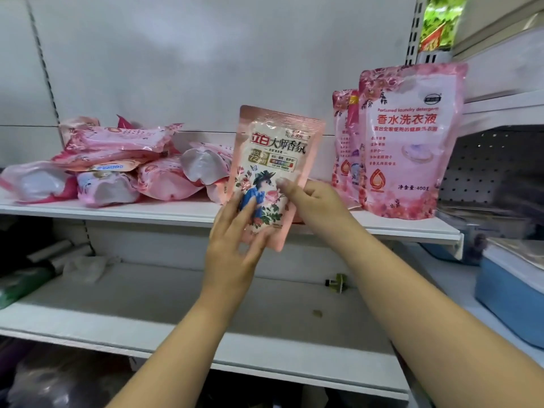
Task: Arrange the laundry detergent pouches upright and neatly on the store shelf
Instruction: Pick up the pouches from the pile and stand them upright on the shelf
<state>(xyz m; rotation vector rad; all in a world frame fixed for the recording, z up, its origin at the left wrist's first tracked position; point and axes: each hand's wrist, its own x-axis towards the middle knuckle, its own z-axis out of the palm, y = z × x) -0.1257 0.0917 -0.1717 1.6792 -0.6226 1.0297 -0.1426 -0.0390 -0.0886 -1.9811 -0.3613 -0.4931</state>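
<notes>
A small pink detergent pouch [272, 160] with a rose-and-figure print is held upright in front of the upper shelf [117, 209]. My left hand [232, 245] grips its lower left corner, and my right hand [312, 201] pinches its right edge with the thumb on the front. Several pink pouches [117, 160] lie flat in a loose heap on the shelf's left half. At the right, a large pink pouch [409, 142] stands upright, with two more upright pouches [346, 145] partly hidden behind it.
The lower shelf [206, 304] carries rolled items and a green pack [23, 284] at its left and a small green object [337, 282] near the back. A blue box [512, 298] stands at the right. A slotted shelf upright [415, 30] rises behind the standing pouches.
</notes>
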